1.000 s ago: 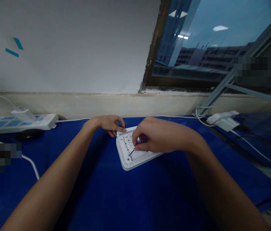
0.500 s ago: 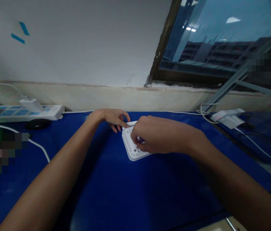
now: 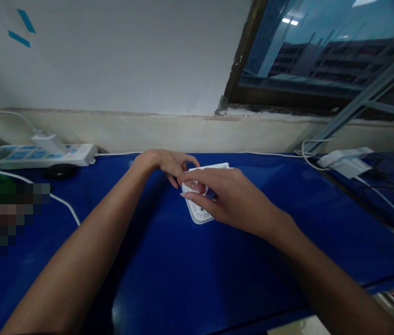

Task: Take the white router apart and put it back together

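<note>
A white plate with rounded corners and many small holes [image 3: 199, 216] lies on the blue table, partly covered by my hands. My right hand [image 3: 232, 190] is over it, thumb and forefinger stretched to the left and apart. Its other fingers curl around a small bluish-purple object [image 3: 211, 193], too hidden to name. At the plate's far left corner is my left hand [image 3: 172, 166], fingers bent and spread, close to my right fingertips. Whether it presses on the plate I cannot tell.
On the left, a white power strip [image 3: 81, 155] with a plugged-in adapter [image 3: 50, 143] stands by the wall, a black oval object [image 3: 60, 171] before it. A white cable [image 3: 67, 204] crosses the table. At right are a white adapter [image 3: 345, 162] and a metal frame [image 3: 361, 95].
My right hand has gone from a closed grip low over the plate to thumb and forefinger spread towards my left hand. The view has shifted slightly.
</note>
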The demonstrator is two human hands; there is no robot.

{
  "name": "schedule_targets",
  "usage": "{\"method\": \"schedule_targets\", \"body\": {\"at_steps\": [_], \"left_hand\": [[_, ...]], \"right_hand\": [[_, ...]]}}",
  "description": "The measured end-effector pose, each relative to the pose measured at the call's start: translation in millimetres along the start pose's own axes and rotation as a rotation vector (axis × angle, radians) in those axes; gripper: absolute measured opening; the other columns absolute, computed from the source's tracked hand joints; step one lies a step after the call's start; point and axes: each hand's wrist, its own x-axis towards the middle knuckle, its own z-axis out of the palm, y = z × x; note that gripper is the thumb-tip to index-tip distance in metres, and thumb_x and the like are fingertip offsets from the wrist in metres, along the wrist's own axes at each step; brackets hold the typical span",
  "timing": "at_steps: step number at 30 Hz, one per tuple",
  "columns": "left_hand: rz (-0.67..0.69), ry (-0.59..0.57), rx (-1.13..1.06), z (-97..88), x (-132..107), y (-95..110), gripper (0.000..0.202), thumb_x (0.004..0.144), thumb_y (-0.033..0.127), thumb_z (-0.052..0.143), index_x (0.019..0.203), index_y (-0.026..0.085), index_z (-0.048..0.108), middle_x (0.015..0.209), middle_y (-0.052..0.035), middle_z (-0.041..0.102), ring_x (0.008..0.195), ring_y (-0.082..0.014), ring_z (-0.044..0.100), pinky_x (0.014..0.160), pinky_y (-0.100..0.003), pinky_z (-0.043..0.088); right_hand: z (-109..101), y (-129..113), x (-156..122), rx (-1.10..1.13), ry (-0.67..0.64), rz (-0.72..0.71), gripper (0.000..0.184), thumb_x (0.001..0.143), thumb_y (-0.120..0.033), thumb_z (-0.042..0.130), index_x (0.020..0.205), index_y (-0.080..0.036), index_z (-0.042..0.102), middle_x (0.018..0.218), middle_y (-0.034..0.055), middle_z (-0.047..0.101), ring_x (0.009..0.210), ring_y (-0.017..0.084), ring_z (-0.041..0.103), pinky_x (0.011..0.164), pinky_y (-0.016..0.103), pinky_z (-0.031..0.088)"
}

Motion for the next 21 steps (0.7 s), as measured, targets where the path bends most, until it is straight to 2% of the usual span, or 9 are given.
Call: {"method": "schedule_targets", "body": {"at_steps": [2,6,8,10,12,14,17,19,21], "left_hand": [[-0.003,-0.006,0.004,0.1,2.0,-3.5,0.088,0.059,0.031,0.080,0.141,0.025,0.048,0.111,-0.0051,0.069,0.094,-0.0251,0.068,0.073,-0.029,0.057],[0.071,-0.031,-0.017,0.4,3.4,-8.7,0.079,0.061,0.040,0.084,0.133,0.026,0.056,0.117,-0.0046,0.069,0.103,-0.0262,0.066,0.080,-0.031,0.058],[0.069,-0.055,-0.072,2.1,3.8,-9.6,0.079,0.061,0.044,0.085,0.132,0.029,0.056,0.118,-0.0042,0.069,0.108,-0.0280,0.065,0.080,-0.032,0.059],[0.042,-0.065,-0.128,4.3,4.4,-10.1,0.085,0.058,0.043,0.087,0.135,0.030,0.054,0.119,-0.0045,0.068,0.109,-0.0291,0.065,0.080,-0.033,0.060],[0.001,-0.032,-0.170,6.4,4.7,-10.7,0.092,0.055,0.037,0.089,0.138,0.030,0.051,0.121,-0.0055,0.066,0.108,-0.0289,0.067,0.081,-0.034,0.060],[-0.035,0.006,-0.197,7.8,4.5,-11.5,0.095,0.053,0.030,0.089,0.139,0.028,0.049,0.124,-0.0070,0.064,0.105,-0.0279,0.068,0.082,-0.035,0.060],[-0.052,0.020,-0.200,7.7,4.1,-13.1,0.093,0.055,0.028,0.087,0.139,0.026,0.048,0.124,-0.0078,0.063,0.101,-0.0262,0.070,0.082,-0.035,0.060],[-0.036,0.013,-0.150,5.9,4.5,-14.7,0.091,0.057,0.030,0.087,0.139,0.026,0.049,0.122,-0.0076,0.064,0.099,-0.0257,0.070,0.082,-0.034,0.059],[-0.003,0.018,-0.073,2.9,5.5,-16.6,0.091,0.056,0.033,0.087,0.139,0.026,0.051,0.120,-0.0072,0.065,0.098,-0.0256,0.069,0.081,-0.034,0.059]], "right_hand": [[5.7,1.5,-3.1,0.008,0.038,0.013,0.033,0.100,-0.040,0.055,0.128,-0.023,0.062,0.103,0.0052,0.074,0.092,0.021,0.069,0.080,0.031,0.046],[15.3,1.6,-9.1,-0.013,0.172,0.039,0.040,0.101,-0.028,0.052,0.141,-0.027,0.052,0.123,0.0071,0.070,0.103,0.023,0.069,0.083,0.033,0.050],[17.2,1.7,-12.0,0.018,0.202,0.044,0.052,0.099,-0.024,0.054,0.150,-0.027,0.041,0.127,0.0081,0.069,0.100,0.022,0.070,0.081,0.032,0.052],[17.8,1.9,-14.1,0.047,0.190,0.040,0.058,0.097,-0.023,0.057,0.152,-0.025,0.038,0.121,0.0074,0.072,0.090,0.020,0.071,0.077,0.031,0.052],[18.6,1.9,-15.0,0.041,0.208,0.049,0.045,0.097,-0.025,0.058,0.142,-0.023,0.051,0.108,0.0054,0.075,0.080,0.018,0.070,0.072,0.029,0.051],[20.1,1.8,-14.7,0.013,0.270,0.076,0.025,0.098,-0.031,0.059,0.118,-0.019,0.068,0.094,0.0042,0.076,0.073,0.017,0.069,0.066,0.027,0.048],[21.1,1.6,-13.4,0.005,0.341,0.077,0.022,0.096,-0.037,0.063,0.093,-0.017,0.073,0.079,0.0029,0.076,0.067,0.016,0.068,0.062,0.026,0.044],[19.0,1.6,-12.8,0.043,0.313,0.041,0.018,0.096,-0.033,0.064,0.099,-0.018,0.073,0.081,0.0011,0.077,0.066,0.014,0.067,0.064,0.025,0.044],[15.2,1.6,-12.9,0.086,0.232,0.010,0.022,0.098,-0.029,0.061,0.116,-0.020,0.071,0.090,0.0000,0.078,0.070,0.013,0.069,0.067,0.024,0.045]]}}
